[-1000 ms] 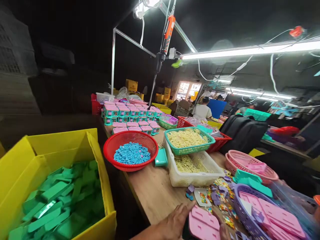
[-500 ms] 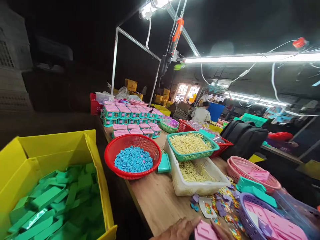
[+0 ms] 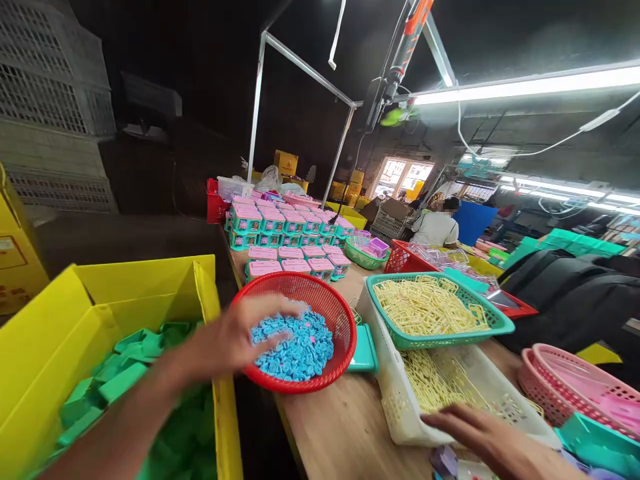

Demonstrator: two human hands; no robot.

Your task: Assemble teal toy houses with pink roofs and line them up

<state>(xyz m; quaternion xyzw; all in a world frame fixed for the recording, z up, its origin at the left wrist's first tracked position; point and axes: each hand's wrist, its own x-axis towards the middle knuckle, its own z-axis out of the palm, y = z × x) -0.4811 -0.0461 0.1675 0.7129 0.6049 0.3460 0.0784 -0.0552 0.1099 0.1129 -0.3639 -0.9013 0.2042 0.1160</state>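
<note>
My left hand [image 3: 240,337] reaches over the rim of a red round basket [image 3: 325,303] filled with small blue plastic pieces [image 3: 300,350]; its fingers are spread and touch the pieces. My right hand [image 3: 475,433] lies low at the front right, fingers stretched out against the front wall of a white bin [image 3: 395,407] of pale yellow parts, holding nothing that I can see. A teal basket [image 3: 500,327] of the same yellow parts rests on top of that bin.
A yellow crate [image 3: 125,280] of green parts stands at my left. Stacked pink and teal boxes [image 3: 285,223] fill the far table end. A pink basket [image 3: 560,380], a black bag [image 3: 560,293] and a seated person [image 3: 437,227] are to the right. A power screwdriver [image 3: 400,60] hangs overhead.
My left hand left the pink panel at the front edge and moved up and left into the red basket. The view swung left, so the pink panel and purple basket dropped out of sight.
</note>
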